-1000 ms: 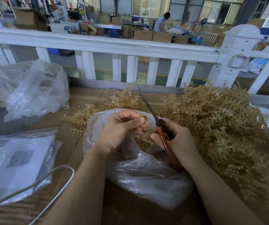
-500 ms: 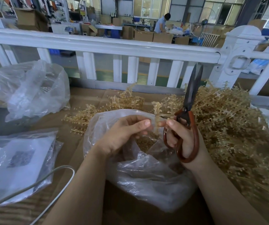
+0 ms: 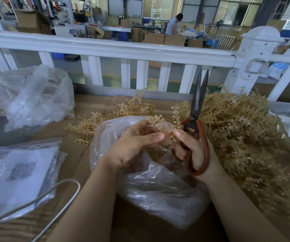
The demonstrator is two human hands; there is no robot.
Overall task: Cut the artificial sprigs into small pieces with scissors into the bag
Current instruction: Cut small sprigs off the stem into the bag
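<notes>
Mid-task, by my reckoning. My left hand pinches one sprig over the open mouth of the bag; my right hand helps steady it with a fingertip while its grip is curled through the handles of the scissors, blades pointing up and slightly parted, not on the stem. Some cut bits show inside the bag. A big pile of uncut sprigs lies on the worktop to the right, so most work looks left.
</notes>
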